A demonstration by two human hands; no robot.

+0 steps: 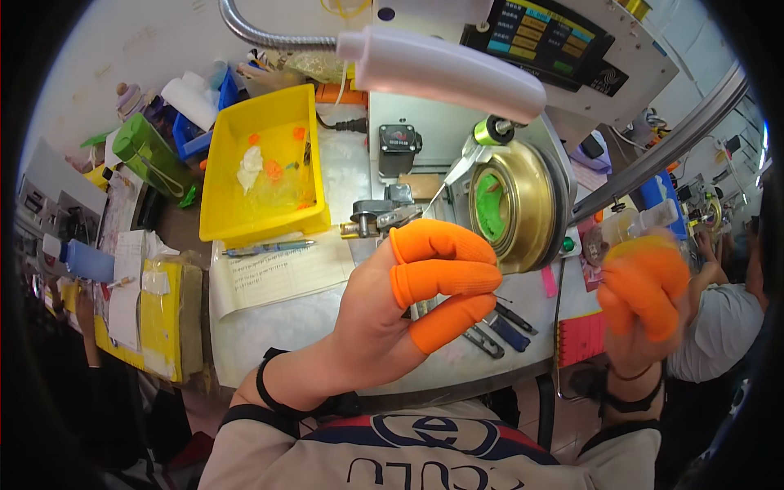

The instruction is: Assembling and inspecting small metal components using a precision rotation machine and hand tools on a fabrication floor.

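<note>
My left hand (384, 306), wearing orange finger cots on the thumb and two fingers, is raised in front of a brass-coloured wheel (535, 204). Its fingertips press together; anything thin between them is too small to make out. Off to the right, my right hand (641, 302) is held up, also in orange finger cots. It is slightly blurred, its fingers curled in, and whatever they grip is hidden. Green putty (490, 206) sits in the wheel's hub. Beside the wheel, a small metal clamp mechanism (384, 216) lies just beyond my left fingers.
A yellow bin (260, 226) with scraps stands at the left, behind an open notebook (286, 282) and a pen (269, 247). A pinkish lamp arm (449, 69) crosses above. Hand tools, including a blue-handled one (508, 333), lie under my left hand. A person (719, 335) sits at the right.
</note>
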